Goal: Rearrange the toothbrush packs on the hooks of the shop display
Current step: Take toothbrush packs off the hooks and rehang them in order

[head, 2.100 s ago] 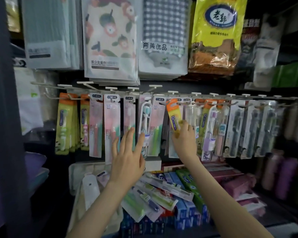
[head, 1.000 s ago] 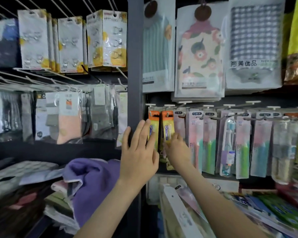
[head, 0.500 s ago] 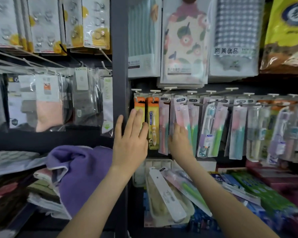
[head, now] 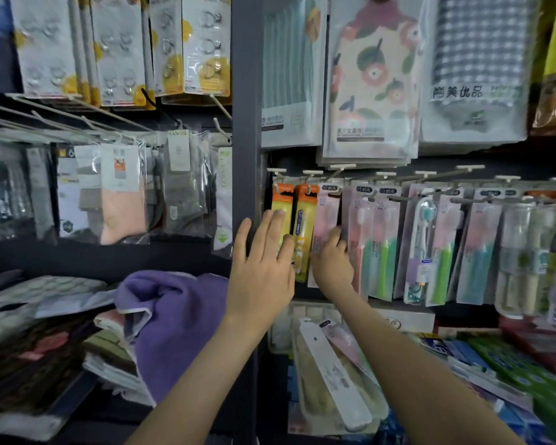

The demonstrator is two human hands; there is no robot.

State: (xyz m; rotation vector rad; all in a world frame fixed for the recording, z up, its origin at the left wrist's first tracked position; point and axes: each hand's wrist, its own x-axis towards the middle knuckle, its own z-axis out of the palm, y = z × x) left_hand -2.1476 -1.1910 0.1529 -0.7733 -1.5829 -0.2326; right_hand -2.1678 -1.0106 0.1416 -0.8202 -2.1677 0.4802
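Observation:
Toothbrush packs hang in a row on white hooks (head: 342, 167). At the far left are two orange-and-yellow packs (head: 305, 216), then a pink pack (head: 327, 210), then pink-and-green packs (head: 379, 248) further right. My left hand (head: 260, 271) is open, its fingers spread flat against the leftmost orange pack (head: 281, 199). My right hand (head: 331, 263) is just right of it, fingers pinched on the lower part of the pink pack, which hangs straight beside the orange ones.
A grey upright post (head: 246, 123) borders the packs on the left. Sock packs (head: 119, 194) hang beyond it, over a purple towel (head: 174, 316). Below are a tray (head: 280, 335) holding a white case (head: 331, 374) and toothpaste boxes (head: 511, 364). Bagged towels (head: 369, 75) hang above.
The view has swung from the middle of the row to its left end. My right hand carried an orange pack there, then took a pink pack that now hangs straight.

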